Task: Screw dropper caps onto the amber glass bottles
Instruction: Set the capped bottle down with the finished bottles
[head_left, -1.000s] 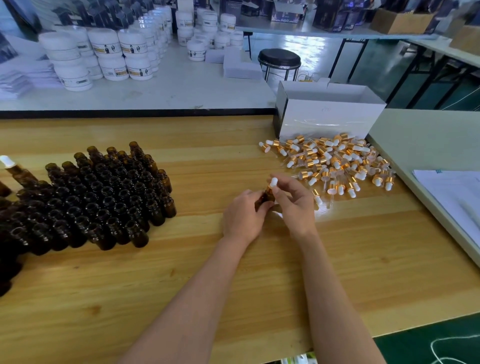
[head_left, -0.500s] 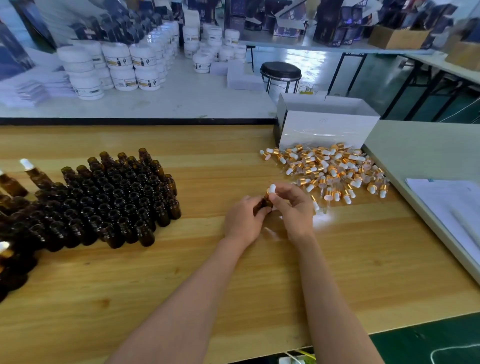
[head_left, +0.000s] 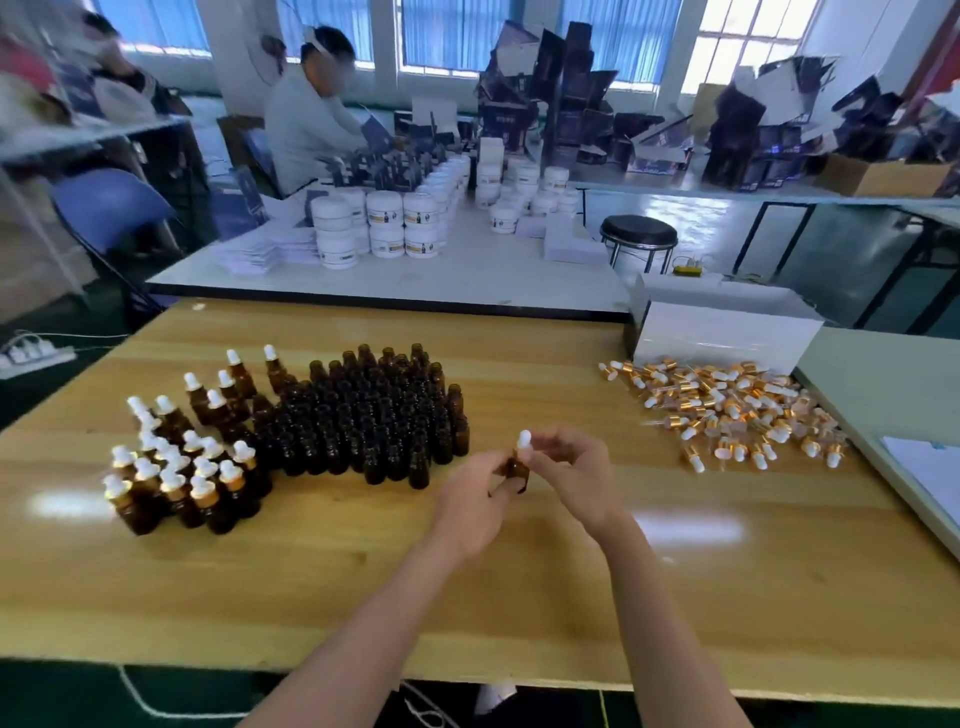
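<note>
The wooden tabletop (head_left: 363, 587) carries a dense block of open amber bottles (head_left: 363, 415) at 11 o'clock, capped bottles (head_left: 176, 478) standing just beside them at 9 o'clock, loose dropper caps (head_left: 727, 410) heaped at 2 o'clock, and a white box (head_left: 727, 338) at 1 o'clock.

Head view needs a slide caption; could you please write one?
Left hand holds an amber bottle; right hand pinches its dropper cap.

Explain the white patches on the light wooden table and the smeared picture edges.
Head view: that is glare on the light wooden table, likely from the bright rear windows; people at far left are smeared; the wide-angle lens bends the edges; the small amber glass bottle in the left hand looks sharper.
</note>
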